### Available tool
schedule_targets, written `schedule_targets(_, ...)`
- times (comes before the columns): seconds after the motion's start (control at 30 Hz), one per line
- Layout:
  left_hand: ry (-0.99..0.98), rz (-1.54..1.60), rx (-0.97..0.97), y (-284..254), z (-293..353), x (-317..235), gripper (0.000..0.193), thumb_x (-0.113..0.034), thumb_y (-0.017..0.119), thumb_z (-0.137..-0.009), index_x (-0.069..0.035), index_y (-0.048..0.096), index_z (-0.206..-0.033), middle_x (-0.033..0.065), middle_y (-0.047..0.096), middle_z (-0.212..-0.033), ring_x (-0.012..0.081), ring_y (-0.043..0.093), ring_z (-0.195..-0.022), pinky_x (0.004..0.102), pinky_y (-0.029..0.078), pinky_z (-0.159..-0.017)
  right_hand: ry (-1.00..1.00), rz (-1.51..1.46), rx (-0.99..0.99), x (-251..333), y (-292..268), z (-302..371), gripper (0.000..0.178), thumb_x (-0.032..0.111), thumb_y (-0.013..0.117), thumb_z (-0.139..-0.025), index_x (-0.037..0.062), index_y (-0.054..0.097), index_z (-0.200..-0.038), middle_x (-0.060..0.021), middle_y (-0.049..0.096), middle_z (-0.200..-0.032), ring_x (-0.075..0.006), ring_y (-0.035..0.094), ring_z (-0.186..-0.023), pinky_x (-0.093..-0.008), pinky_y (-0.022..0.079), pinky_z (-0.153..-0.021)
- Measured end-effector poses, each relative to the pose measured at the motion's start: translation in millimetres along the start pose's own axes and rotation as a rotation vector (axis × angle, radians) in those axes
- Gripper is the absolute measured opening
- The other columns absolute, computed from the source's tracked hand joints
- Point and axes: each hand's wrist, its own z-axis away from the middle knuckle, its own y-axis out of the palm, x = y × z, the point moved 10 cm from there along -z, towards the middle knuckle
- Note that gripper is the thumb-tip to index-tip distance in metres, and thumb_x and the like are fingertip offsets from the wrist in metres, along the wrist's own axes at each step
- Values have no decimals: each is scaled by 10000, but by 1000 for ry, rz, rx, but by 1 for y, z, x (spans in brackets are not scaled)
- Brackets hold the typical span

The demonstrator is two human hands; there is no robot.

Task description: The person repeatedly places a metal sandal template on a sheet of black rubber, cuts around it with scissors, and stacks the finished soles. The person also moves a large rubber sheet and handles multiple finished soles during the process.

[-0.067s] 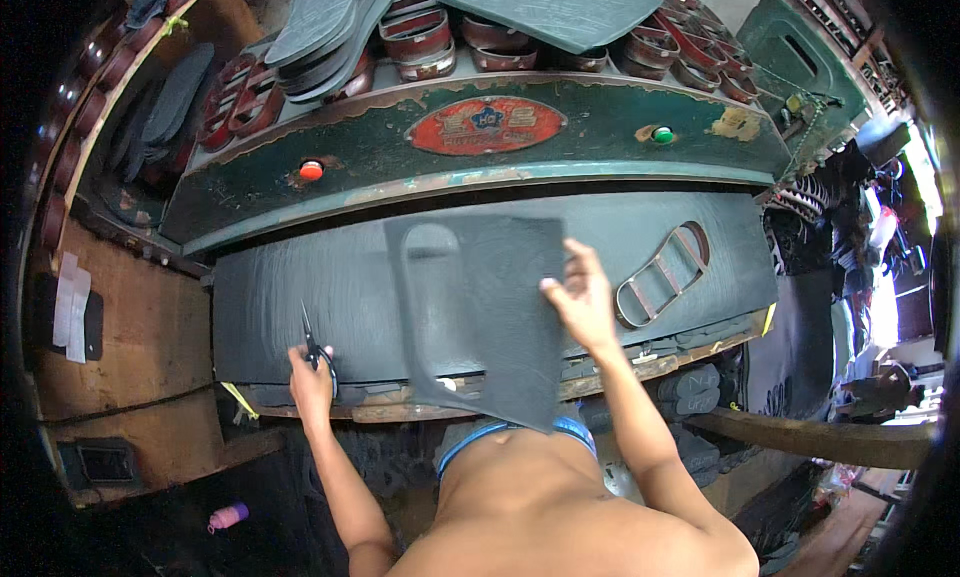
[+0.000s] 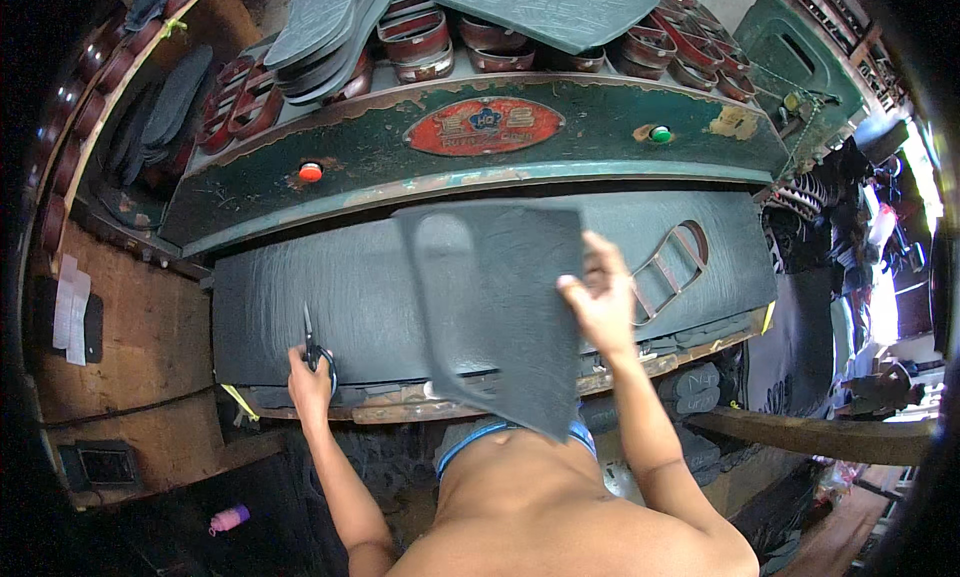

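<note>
Fingers of the left hand (image 2: 311, 389) grip black-handled pointed scissors (image 2: 314, 356); the right hand (image 2: 608, 315) clasps a flat dark-grey sheet (image 2: 530, 307) above the scratched grey worktop (image 2: 265, 302), before chipped green metal machinery (image 2: 345, 142).

On my feed, the right hand (image 2: 605, 302) has shifted rightward, carrying the dark sheet (image 2: 530, 312) along (it now hides part of the sole-shaped metal frame (image 2: 667, 274)).

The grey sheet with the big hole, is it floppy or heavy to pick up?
The grey sheet is probably light: the right hand holds it by one edge. It seems fairly stiff, looking almost flat. Its narrow left strip could bend more easily, having so little width.
</note>
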Motion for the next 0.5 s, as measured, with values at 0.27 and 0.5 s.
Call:
schedule_targets(0.27,157,156,-19,47,-46,-10,520,-47,746,-861,-35,560,-1345,236,697,-1066,404,677,-1023,482,506,-889,-575,668,369,106,111,57,506,82,676,-791,74,660,-1297,-106,580,-928,-271,651,-744,-386,556,-603)
schedule_targets(0.5,228,-24,-32,66,-63,-14,465,-54,700,-892,-16,571,-1338,261,631,-1204,431,597,-1156,488,472,-965,-1005,619,918,-19,277,155,198,163,611,-859,85,620,-1040,-102,644,-891,-276,720,-784,-411,585,-617)
